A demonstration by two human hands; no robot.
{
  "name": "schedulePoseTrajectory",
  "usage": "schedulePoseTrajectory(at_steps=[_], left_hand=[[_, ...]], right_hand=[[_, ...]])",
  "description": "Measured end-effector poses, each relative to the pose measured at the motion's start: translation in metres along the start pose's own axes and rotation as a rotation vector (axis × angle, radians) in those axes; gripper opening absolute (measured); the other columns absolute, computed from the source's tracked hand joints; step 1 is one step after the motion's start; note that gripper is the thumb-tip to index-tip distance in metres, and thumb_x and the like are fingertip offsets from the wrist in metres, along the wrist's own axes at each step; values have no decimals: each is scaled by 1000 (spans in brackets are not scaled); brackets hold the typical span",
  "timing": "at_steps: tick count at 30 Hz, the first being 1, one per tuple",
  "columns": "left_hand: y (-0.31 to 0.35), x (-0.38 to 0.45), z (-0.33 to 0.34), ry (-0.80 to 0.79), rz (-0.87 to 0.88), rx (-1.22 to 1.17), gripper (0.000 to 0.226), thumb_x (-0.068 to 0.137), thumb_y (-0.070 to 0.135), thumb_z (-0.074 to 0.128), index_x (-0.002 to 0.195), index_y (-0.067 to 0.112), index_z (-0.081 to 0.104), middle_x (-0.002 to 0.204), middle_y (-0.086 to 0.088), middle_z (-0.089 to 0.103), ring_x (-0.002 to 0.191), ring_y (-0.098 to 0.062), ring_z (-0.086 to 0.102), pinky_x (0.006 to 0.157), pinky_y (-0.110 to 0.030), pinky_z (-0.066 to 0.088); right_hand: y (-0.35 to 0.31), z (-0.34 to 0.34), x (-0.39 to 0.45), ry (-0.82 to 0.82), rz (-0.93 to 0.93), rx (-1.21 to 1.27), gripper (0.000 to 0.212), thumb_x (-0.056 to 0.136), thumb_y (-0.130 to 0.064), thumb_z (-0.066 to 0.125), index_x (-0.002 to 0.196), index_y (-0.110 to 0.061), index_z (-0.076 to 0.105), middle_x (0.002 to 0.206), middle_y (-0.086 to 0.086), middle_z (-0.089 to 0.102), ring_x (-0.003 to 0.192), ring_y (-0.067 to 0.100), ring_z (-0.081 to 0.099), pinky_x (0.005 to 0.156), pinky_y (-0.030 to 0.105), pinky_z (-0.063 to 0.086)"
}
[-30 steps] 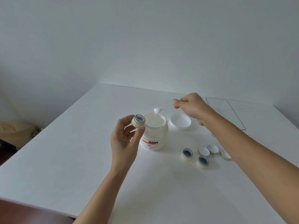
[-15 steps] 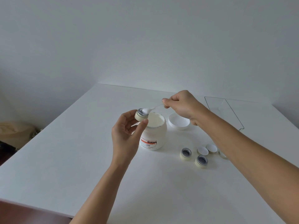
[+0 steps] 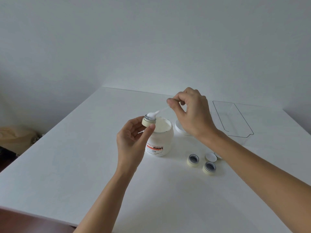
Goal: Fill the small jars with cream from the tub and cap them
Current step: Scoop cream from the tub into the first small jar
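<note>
1. Your left hand (image 3: 130,142) holds a small jar (image 3: 149,121) up off the table (image 3: 75,157) — thumb and fingertips pinch its cream-coloured body, mouth up, just left of the tub's rim.
2. A small white spatula (image 3: 154,113) has its loaded tip sitting in or right at the held jar's mouth; a blob of cream covers the opening, so how full the jar is can't be told.
3. The tub (image 3: 160,137) stands open on the table right behind your left hand, cream up near its rim, label facing you.
4. Your right hand (image 3: 191,113) is above and right of the tub, thumb and forefinger pinching the spatula's handle end, other fingers curled in.
5. The tub lid (image 3: 179,127) lies beyond the tub, mostly hidden by your right wrist.
6. Two more small jars (image 3: 193,160) sit open and look empty on the table right of the tub; beside them lie small caps (image 3: 210,157), at least two — your forearm covers part of them.
7. A clear tray (image 3: 235,121) sits at the far right, well apart from the rest.
8. Step in hand, as a judgement: filling the first jar, spatula unloading cream into it.
9. Next move likely calls for wiping the tip against the inner rim so the blob drops in, keeping the jar level and threads clean — then back to the tub for more, or a cap if it's full.
10. Capping not started; all three jars are uncapped.
</note>
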State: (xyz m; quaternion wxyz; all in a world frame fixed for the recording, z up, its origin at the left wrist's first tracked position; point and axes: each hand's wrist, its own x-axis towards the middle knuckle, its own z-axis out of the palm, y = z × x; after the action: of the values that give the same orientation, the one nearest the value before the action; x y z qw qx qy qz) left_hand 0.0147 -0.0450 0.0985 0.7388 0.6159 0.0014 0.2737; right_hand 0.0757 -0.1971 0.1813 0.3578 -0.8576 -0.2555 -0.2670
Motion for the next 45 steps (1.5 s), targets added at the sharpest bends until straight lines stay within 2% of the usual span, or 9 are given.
schedulePoseTrajectory(at_steps=[6, 10, 20, 26, 30, 35, 38, 42, 45], left_hand=[[1, -1, 1, 3, -14, -36, 18, 84, 15, 76, 101, 17, 72, 97, 5, 79, 93, -10, 73, 75, -16, 54], [1, -2, 0, 4, -16, -39, 17, 85, 14, 75, 101, 17, 72, 97, 5, 79, 92, -11, 74, 75, -17, 55], [-2, -5, -2, 10, -9, -26, 18, 85, 13, 75, 100, 22, 72, 98, 5, 79, 93, -11, 73, 76, -17, 55], [-7, -9, -7, 15, 22, 7, 21, 88, 8, 71, 102, 23, 70, 100, 8, 77, 95, -8, 72, 76, -17, 54], [-14, -14, -12, 11, 24, 18, 23, 90, 4, 68, 108, 17, 68, 104, 6, 76, 97, -12, 71, 78, -20, 55], [-18, -22, -16, 21, 22, -14, 27, 86, 10, 69, 110, 20, 61, 103, 5, 73, 91, -15, 72, 79, -27, 58], [-19, -24, -18, 12, 24, -33, 25, 88, 10, 68, 109, 16, 57, 105, -3, 71, 91, -23, 74, 76, -30, 59], [-18, -23, -18, 20, 35, -55, 24, 90, 4, 65, 111, 13, 59, 105, -5, 71, 90, -24, 75, 71, -23, 57], [-19, -24, -18, 25, 30, -64, 26, 90, 3, 65, 112, 15, 63, 106, 2, 72, 90, -23, 75, 71, -22, 56]], right_hand=[[6, 2, -15, 197, -424, -197, 20, 90, -28, 64, 77, -14, 70, 73, 0, 55, 75, 15, 45, 78, 25, 25], [14, 0, -22, 250, -547, -237, 22, 91, -29, 64, 76, -15, 71, 72, -1, 55, 73, 15, 42, 78, 29, 26], [20, -6, -30, 277, -546, -217, 17, 89, -25, 67, 75, -15, 71, 70, -2, 56, 71, 15, 43, 77, 32, 27], [22, -6, -27, 265, -368, -139, 19, 89, -26, 65, 76, -13, 71, 72, 0, 57, 71, 17, 49, 78, 31, 29], [24, 0, -15, 75, -219, -224, 18, 86, -27, 68, 75, -13, 72, 74, 1, 58, 75, 22, 54, 79, 30, 25], [21, 21, 3, -174, -243, -451, 25, 91, -33, 60, 80, -14, 73, 85, 2, 57, 92, 25, 49, 79, 31, 20], [19, 33, 11, -337, -256, -552, 31, 95, -36, 52, 85, -14, 71, 93, 2, 54, 98, 24, 44, 79, 32, 18], [17, 39, 12, -470, -134, -438, 31, 95, -34, 52, 79, -12, 67, 83, -1, 45, 94, 23, 42, 76, 32, 17], [19, 36, 14, -529, -2, -327, 35, 94, -32, 54, 74, -5, 66, 69, -2, 48, 87, 24, 43, 75, 33, 19]])
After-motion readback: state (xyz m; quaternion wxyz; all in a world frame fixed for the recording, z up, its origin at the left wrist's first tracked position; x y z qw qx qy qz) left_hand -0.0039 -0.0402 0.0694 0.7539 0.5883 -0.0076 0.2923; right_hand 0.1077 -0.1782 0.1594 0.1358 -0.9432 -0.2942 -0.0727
